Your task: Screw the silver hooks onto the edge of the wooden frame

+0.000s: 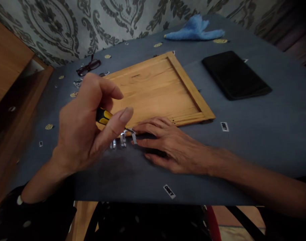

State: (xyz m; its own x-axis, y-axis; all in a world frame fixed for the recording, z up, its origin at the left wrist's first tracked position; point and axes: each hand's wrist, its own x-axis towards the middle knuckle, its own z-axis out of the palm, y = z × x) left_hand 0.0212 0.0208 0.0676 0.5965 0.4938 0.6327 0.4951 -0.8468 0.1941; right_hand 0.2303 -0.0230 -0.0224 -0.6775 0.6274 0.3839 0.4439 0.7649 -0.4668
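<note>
One bare left hand (78, 124), in the head view, has a yellow-and-black-handled screwdriver (104, 115) tucked in its curl, thumb and forefinger tips apart, so the hold looks loose from where I stand. The thin shaft slants towards the rightmost of several small, silvery, curved metal pieces (134, 138) at the near edge of a framed, honey-coloured wooden board (153, 92). That board lies around the middle of the blue-grey, cloth-covered tabletop (205, 190), back from its near edge. The bare right hand (165, 142) rests along the board's near side, fingertips close against the piece; whether they pinch it I cannot tell. I'd brace piece and board firmly, line the shaft up straight and turn gently: a slanted tip could slip into those fingers or scratch the wood.
</note>
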